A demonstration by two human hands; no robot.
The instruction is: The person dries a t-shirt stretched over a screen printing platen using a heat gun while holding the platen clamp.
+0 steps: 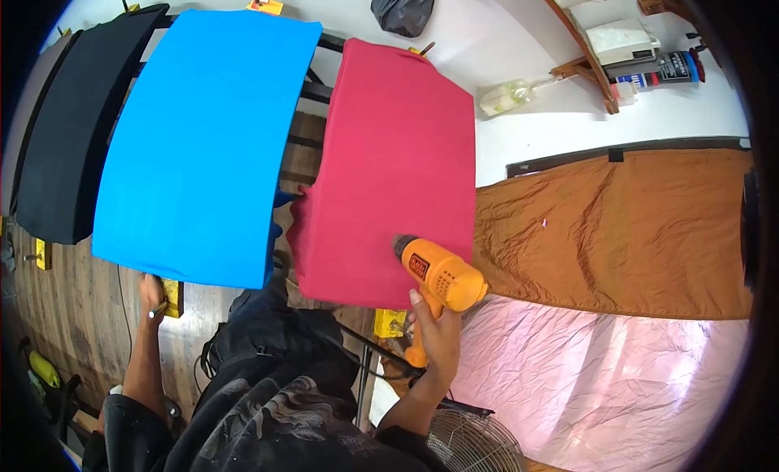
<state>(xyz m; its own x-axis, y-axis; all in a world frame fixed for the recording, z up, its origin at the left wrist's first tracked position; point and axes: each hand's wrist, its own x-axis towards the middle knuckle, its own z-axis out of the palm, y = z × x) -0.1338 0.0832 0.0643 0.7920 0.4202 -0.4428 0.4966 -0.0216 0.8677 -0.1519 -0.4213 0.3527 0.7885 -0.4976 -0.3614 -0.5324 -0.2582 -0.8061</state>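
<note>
The right hand point(439, 336) is wrapped around the orange heat gun point(446, 275), over the red cloth point(398, 163). The left hand point(151, 293) is by the near edge of the blue cloth point(207, 147); I can't tell its grip.

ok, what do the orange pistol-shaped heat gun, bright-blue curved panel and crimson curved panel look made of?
Orange pistol-shaped heat gun: likely hard plastic, slightly glossy, with moulded vent slots. Its dark nozzle: perhaps metal; too small to tell.
Bright-blue curved panel: probably matte fabric, pulled taut, loose bits at its right edge.
Crimson curved panel: similar matte fabric; its left edge ruffles.
</note>
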